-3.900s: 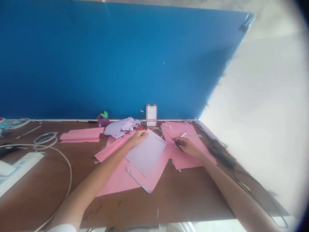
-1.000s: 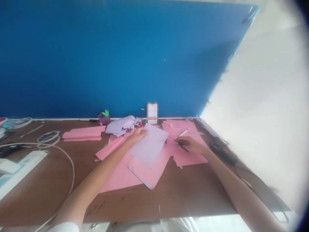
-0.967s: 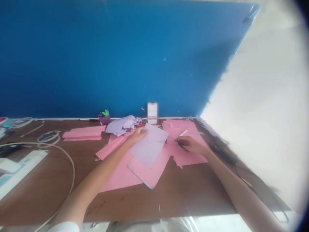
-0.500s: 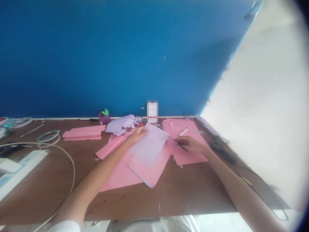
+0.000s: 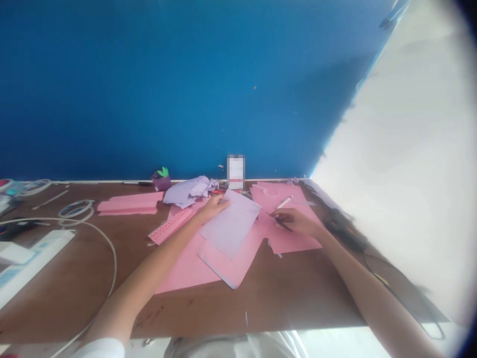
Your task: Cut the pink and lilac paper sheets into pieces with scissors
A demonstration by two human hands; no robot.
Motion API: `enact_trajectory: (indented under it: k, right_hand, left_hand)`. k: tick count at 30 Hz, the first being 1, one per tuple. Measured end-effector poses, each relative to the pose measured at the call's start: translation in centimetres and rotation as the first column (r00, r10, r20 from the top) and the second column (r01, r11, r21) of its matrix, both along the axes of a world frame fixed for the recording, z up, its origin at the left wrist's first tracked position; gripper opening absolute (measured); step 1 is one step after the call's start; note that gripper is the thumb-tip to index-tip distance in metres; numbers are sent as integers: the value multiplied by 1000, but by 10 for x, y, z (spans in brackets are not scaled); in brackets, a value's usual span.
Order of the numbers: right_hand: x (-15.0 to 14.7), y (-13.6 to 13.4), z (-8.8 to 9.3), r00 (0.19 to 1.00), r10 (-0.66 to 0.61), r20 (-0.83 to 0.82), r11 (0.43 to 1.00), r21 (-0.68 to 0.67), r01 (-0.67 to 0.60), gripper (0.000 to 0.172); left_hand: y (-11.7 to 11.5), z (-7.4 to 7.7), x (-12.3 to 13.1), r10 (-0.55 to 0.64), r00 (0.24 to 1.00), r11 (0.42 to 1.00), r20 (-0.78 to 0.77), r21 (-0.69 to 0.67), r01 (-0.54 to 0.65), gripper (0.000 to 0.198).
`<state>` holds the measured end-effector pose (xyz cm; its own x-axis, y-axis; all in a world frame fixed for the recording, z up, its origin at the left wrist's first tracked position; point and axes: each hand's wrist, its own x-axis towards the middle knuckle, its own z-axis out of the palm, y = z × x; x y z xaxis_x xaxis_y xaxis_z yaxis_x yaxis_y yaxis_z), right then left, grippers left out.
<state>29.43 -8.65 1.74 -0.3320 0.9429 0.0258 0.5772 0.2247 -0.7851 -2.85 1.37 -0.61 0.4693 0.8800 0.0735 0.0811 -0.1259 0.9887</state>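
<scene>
My left hand (image 5: 213,207) rests with its fingers closed on the upper left corner of a pale lilac sheet (image 5: 231,224), which lies tilted on pink paper (image 5: 188,268). My right hand (image 5: 296,222) is closed round a thin dark tool (image 5: 280,222), perhaps scissors or a pen, its tip pointing at the lilac sheet's right edge. A white pen (image 5: 284,202) lies on another pink sheet (image 5: 292,238) just beyond that hand.
On the brown table (image 5: 283,298) lie a pink ruler (image 5: 172,224), folded pink paper (image 5: 128,204), crumpled lilac paper (image 5: 190,190), a small purple pot (image 5: 160,181), a white cable (image 5: 108,248), tape rolls (image 5: 74,209) and a power strip (image 5: 26,258). A blue wall (image 5: 167,89) stands behind. Dark cables (image 5: 346,233) run along the right edge.
The lilac sheet was shifted up and tilted since the earliest frame. Over the last second both hands have stayed almost still; only the view drifts slightly.
</scene>
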Motion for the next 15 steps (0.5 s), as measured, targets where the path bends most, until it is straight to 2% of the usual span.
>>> enact_trajectory:
  k: [15]
  right_hand:
    - [2,0,0,1000,7,1,1000,-10,-7,35]
  left_hand:
    - [0,0,0,9,999,999,-34,43,-8,48]
